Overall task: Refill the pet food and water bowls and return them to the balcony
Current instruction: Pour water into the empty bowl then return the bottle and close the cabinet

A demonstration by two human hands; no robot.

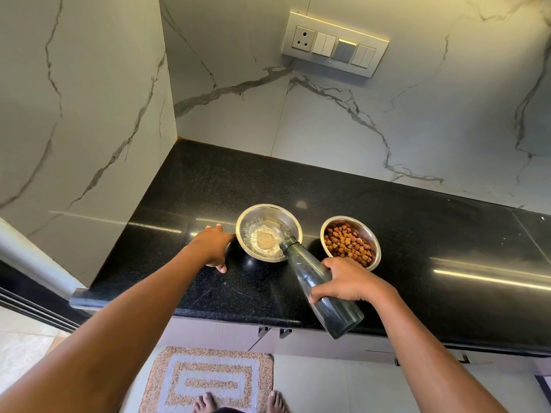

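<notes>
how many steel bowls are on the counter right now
2. The water bowl sits under the tilted bottle, beside the left hand; the kibble bowl stands to its right, behind the right hand. None looks hidden.

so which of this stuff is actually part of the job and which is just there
Part of the job:
- water bowl, being filled
- bottle, tilted, mouth over the water bowl
- food bowl, holding kibble
- right hand, gripping the bottle
- left hand, against the water bowl

Just there:
- counter, under both bowls
- switch panel on the wall
- mat on the floor
</notes>
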